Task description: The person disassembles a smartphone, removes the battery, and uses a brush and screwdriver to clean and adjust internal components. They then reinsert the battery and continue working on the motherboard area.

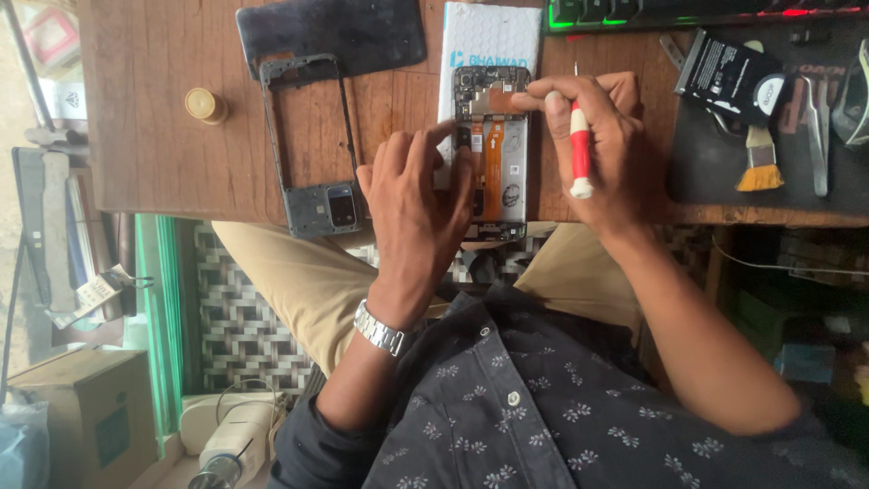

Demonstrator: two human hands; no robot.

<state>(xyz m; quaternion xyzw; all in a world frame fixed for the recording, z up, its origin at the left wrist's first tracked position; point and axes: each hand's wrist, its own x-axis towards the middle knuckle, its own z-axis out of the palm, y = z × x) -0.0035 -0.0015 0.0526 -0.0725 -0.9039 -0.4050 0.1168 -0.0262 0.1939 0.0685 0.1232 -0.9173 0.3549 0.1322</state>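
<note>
1. The opened phone (pixel 493 149) lies back-up at upper centre of the frame, at the near edge of the wooden table (pixel 154 136), its board and orange flex cables exposed
2. The left hand (pixel 416 204) rests on the phone's left side; the forefinger stretches to the upper part of the board and the other fingers lie loosely curled. It presses and steadies and grips nothing
3. The right hand (pixel 593 145) is closed around a red-and-white screwdriver (pixel 579 149), which stands roughly upright in the frame with its white cap toward the wearer. Thumb and forefinger reach to the phone's top right corner; whether the tip touches the phone cannot be told
4. The black mid-frame (pixel 308 145) lies left of the phone, and the back cover (pixel 330 36) lies above it at upper left; both are apart from the phone
5. A white box (pixel 489 36) sits under the phone's top end. A small round cap (pixel 205 105) stands far left. A brush (pixel 760 158) and tweezers (pixel 817 136) lie on the dark mat at upper right
6. Judgement: the step in hand is work on the upper board area with the covers already off
7. Judgement: the next move calls for a steady left-hand hold and a fine, square seating of the driver tip, since the parts there are small and the flex cables lie just beside them
</note>
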